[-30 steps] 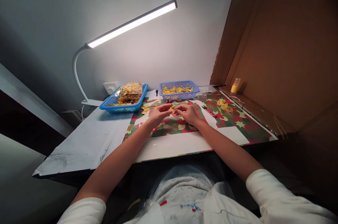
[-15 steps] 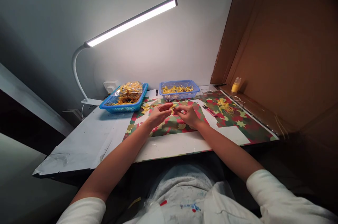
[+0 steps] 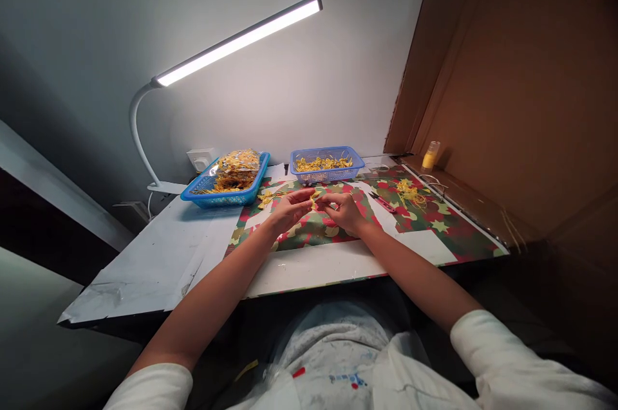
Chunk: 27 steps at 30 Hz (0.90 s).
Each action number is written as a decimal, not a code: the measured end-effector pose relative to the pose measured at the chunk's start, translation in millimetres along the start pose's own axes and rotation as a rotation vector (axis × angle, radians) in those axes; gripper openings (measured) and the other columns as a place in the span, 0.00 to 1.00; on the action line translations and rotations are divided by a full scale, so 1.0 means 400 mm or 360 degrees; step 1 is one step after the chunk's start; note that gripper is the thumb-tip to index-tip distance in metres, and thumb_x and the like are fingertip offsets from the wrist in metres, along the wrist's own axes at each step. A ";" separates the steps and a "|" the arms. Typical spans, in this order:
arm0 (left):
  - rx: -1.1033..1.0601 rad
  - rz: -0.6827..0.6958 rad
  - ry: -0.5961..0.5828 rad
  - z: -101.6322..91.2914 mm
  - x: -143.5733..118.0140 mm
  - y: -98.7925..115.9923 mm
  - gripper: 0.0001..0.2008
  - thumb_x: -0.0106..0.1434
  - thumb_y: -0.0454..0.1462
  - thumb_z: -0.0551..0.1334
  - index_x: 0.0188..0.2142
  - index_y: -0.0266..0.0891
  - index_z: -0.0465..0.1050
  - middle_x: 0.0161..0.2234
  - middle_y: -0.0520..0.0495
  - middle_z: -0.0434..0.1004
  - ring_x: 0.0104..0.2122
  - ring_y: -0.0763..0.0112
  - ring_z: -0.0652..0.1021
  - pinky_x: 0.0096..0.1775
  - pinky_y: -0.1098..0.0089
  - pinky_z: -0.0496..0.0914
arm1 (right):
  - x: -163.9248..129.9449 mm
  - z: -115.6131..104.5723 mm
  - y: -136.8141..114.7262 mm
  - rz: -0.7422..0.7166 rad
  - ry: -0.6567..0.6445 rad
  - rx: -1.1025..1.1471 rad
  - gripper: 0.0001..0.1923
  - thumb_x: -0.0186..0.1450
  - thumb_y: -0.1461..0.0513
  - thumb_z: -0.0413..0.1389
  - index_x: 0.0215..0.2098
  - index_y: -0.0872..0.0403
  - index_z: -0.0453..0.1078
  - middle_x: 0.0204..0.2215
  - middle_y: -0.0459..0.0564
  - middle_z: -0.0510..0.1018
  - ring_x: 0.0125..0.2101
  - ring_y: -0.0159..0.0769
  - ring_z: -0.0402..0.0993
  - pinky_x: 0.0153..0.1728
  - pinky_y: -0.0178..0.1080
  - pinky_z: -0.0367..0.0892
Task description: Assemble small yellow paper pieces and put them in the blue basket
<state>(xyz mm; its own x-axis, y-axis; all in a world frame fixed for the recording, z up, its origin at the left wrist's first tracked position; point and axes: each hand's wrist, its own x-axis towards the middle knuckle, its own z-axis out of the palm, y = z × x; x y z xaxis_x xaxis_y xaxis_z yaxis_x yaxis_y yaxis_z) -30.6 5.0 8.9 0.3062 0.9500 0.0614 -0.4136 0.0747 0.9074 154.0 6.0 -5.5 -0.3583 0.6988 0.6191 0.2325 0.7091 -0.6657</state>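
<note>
My left hand (image 3: 291,210) pinches a small yellow petal-like piece (image 3: 313,199) between thumb and fingers above the patterned mat. Close against its right side, my right hand (image 3: 346,212) is closed, its thumb and forefinger pressed together at the piece; what lies between those fingertips is too small to make out. Just beyond my left hand, another yellow flower-like piece (image 3: 265,200) with a thin stem rests on the mat. Pink-handled thread snips (image 3: 385,204) lie to the right of my right hand.
A blue basket (image 3: 226,197) holds yellow pieces and a clear bag. Behind my hands stands a lavender basket (image 3: 328,174) of yellow strands. Right are yellow threads (image 3: 410,194) and a small bottle (image 3: 430,156). Cardboard (image 3: 506,88) walls the right; a lit lamp (image 3: 241,40) hangs overhead.
Both hands stay at nearly the same spot, with the yellow piece turned slightly between the fingertips. The whole view has shifted very slightly.
</note>
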 end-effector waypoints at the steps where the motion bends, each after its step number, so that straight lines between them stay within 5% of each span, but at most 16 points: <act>1: 0.0000 0.0000 -0.0002 0.000 0.000 0.000 0.19 0.40 0.31 0.75 0.35 0.38 0.81 0.36 0.47 0.81 0.34 0.74 0.78 0.40 0.72 0.70 | 0.000 0.000 0.001 0.0003 -0.0004 0.0001 0.09 0.59 0.67 0.53 0.31 0.53 0.75 0.27 0.47 0.80 0.29 0.34 0.75 0.33 0.37 0.70; 27: 0.0021 0.0024 -0.0008 -0.002 -0.001 0.000 0.19 0.40 0.32 0.75 0.35 0.38 0.80 0.36 0.47 0.81 0.33 0.73 0.78 0.40 0.71 0.71 | -0.003 0.004 -0.003 0.0084 0.0016 0.0040 0.08 0.59 0.67 0.54 0.31 0.53 0.76 0.28 0.47 0.81 0.29 0.35 0.77 0.32 0.37 0.71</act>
<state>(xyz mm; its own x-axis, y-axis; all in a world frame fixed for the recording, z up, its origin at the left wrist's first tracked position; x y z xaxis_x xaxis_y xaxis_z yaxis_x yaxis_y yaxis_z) -31.4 4.8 8.5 0.3043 0.9494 0.0772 -0.4069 0.0563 0.9118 152.8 4.4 -6.1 -0.3372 0.7361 0.5869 0.2278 0.6687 -0.7078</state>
